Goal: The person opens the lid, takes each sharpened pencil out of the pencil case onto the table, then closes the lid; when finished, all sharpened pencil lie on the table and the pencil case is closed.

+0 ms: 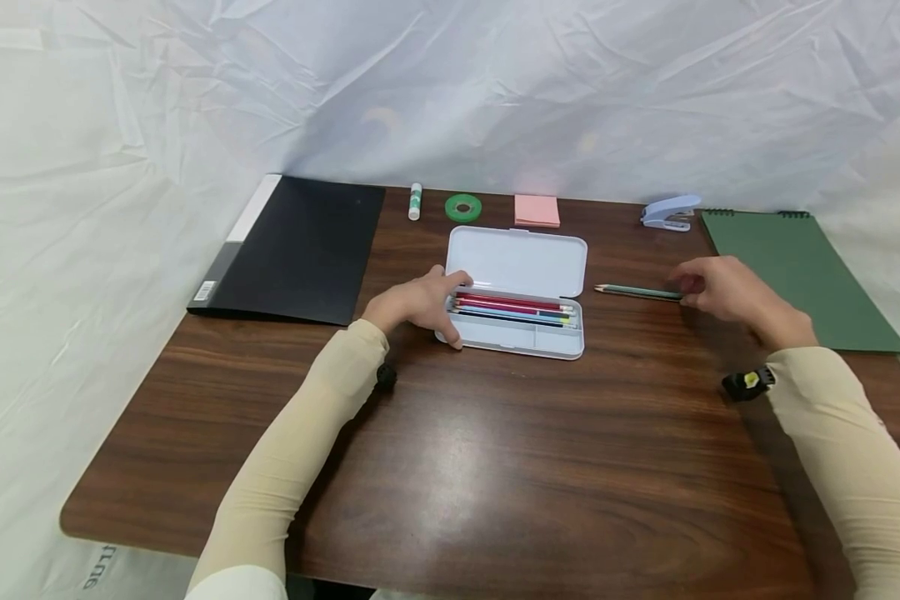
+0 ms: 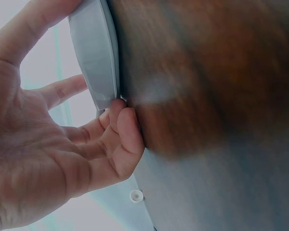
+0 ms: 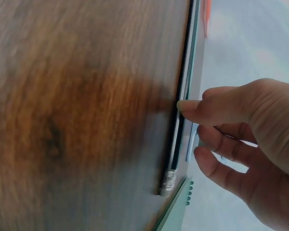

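A white pencil case [image 1: 521,337] lies with its lid [image 1: 517,260] raised, near the middle of the table. Several pencils [image 1: 510,308], red, blue and dark, fill its rear compartment. My left hand [image 1: 425,302] grips the case's left end, thumb at the front and fingers spread toward the lid; its grey-white end [image 2: 94,53] shows between thumb and fingers. To the right, my right hand [image 1: 720,287] pinches green pencils [image 1: 633,291], apparently two, near the eraser end; their points face the case. Close up, the thumb touches the pencils [image 3: 183,77] along the tabletop.
A black folder [image 1: 300,250] lies left and a green spiral pad [image 1: 802,279] right. Along the back are a glue stick [image 1: 416,202], green tape [image 1: 462,207], pink sticky notes [image 1: 537,210] and a light-blue stapler [image 1: 670,213]. White sheeting [image 1: 495,92] hangs behind the table.
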### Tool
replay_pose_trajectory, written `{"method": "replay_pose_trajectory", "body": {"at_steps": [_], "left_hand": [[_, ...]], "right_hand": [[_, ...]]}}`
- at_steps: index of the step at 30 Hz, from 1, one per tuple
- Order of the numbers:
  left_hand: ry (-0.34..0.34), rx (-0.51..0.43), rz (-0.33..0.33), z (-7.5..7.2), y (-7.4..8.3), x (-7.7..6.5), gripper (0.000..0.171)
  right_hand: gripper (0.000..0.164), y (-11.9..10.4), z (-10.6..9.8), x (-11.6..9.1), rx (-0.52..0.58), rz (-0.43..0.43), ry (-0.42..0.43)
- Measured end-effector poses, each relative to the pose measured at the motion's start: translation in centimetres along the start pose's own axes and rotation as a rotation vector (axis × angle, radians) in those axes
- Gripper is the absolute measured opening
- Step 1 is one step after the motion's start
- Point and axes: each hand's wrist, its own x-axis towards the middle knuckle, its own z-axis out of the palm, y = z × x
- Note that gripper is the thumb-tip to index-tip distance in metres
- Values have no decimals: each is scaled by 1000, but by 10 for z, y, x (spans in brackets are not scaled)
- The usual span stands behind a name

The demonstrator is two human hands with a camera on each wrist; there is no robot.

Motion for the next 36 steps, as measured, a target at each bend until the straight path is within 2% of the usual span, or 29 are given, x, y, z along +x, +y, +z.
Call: {"method": "replay_pose_trajectory", "body": {"at_steps": [4, 7, 11, 17, 22, 29, 32, 36], "left_hand": [[5, 2, 1, 0, 0, 0, 99], [10, 0, -1, 1, 0, 0, 99], [14, 1, -7, 1, 0, 0, 99], [6, -1, -5, 1, 0, 0, 98], [7, -5, -4, 2, -1, 0, 97], [8, -4, -11, 3, -4, 2, 96], [1, -5, -10, 3, -3, 3, 95], [-6, 0, -17, 3, -1, 3, 95]], "right_hand": [[38, -3, -2, 1, -3, -27, 20], [45, -12, -4, 2, 49, -41, 43], [53, -34, -5, 7, 140, -74, 113], [57, -74, 0, 20, 191, -165, 183], [54, -114, 9, 35, 241, -260, 145], [51, -160, 21, 52, 302, -391, -48], [52, -172, 25, 56, 282, -403, -99], [48, -184, 29, 56, 197, -397, -93]]}}
